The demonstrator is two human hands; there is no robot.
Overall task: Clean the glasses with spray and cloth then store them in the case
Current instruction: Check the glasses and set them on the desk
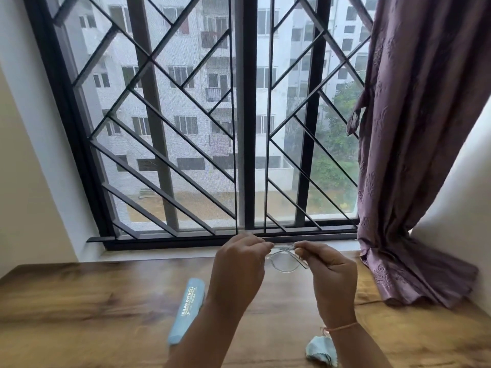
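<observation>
**Glasses held up in both hands at the window table**

Head view, items as seen:

1. Clear-framed glasses (284,262): held in the air above the far edge of the wooden table (79,301), just in front of the window sill. The temples appear folded across the lenses, though the transparent frame is hard to read.
2. Left hand (239,266): raised, fingers curled, fingertips pinching the left end of the glasses.
3. Right hand (329,277): raised beside the left, fingers curled, pinching the right end of the glasses. The two hands are close together, with the glasses spanning the gap between them. An orange thread (342,327) circles this wrist.
4. Light blue glasses case (187,309): long and narrow, closed, lying on the table to the left, its near end partly hidden behind the left forearm. Gold lettering runs along its length.
5. Light blue cleaning cloth (320,350): crumpled on the table near the front edge, just beside the right forearm.
6. Black window grille (164,128): diagonal bars, with apartment blocks and trees beyond.
7. Purple curtain (414,155): hanging at the right, its hem pooled on the table's far right corner.
</observation>
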